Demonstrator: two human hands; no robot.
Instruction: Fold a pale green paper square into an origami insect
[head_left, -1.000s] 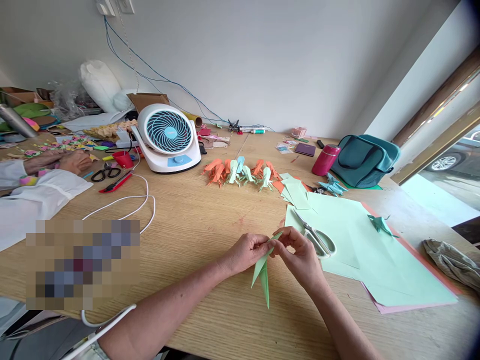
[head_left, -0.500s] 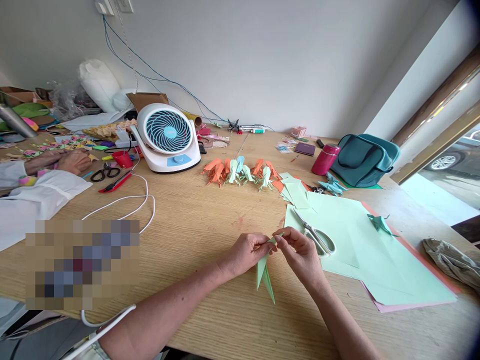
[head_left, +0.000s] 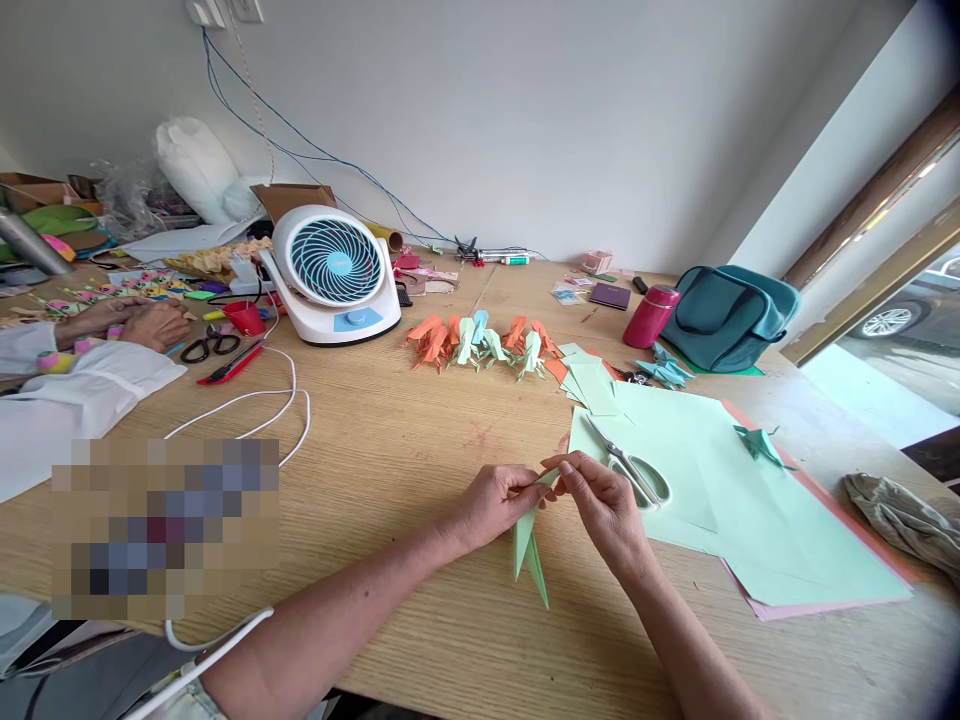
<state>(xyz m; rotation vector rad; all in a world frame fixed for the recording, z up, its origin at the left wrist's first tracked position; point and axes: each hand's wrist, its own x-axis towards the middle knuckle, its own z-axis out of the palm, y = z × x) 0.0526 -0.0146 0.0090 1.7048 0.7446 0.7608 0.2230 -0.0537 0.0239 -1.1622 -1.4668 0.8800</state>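
A light green folded paper [head_left: 529, 545] hangs from my fingers above the table, its two long pointed ends facing down. My left hand [head_left: 499, 505] pinches its upper part between thumb and fingers. At the top end, the fingertips of my right hand [head_left: 604, 505] close on the same paper, so its upper tip is partly hidden. Just right of my right hand lie scissors [head_left: 643, 482] with white handles, on a large pale green sheet [head_left: 795, 530]. Beyond my hands stands a row of folded paper figures in orange, pale green and blue, among them an orange figure [head_left: 429, 342].
A white fan [head_left: 337, 270] stands at back left, with a white cable looping over the table. At far left a co-worker's hands [head_left: 150, 325] are busy near black scissors [head_left: 211, 345]. A pink bottle [head_left: 651, 317] and a teal bag [head_left: 731, 320] stand at back right.
My right hand's fingers have drawn in slightly at the upper tip of the folded paper. My left hand keeps its pinch in nearly the same place.
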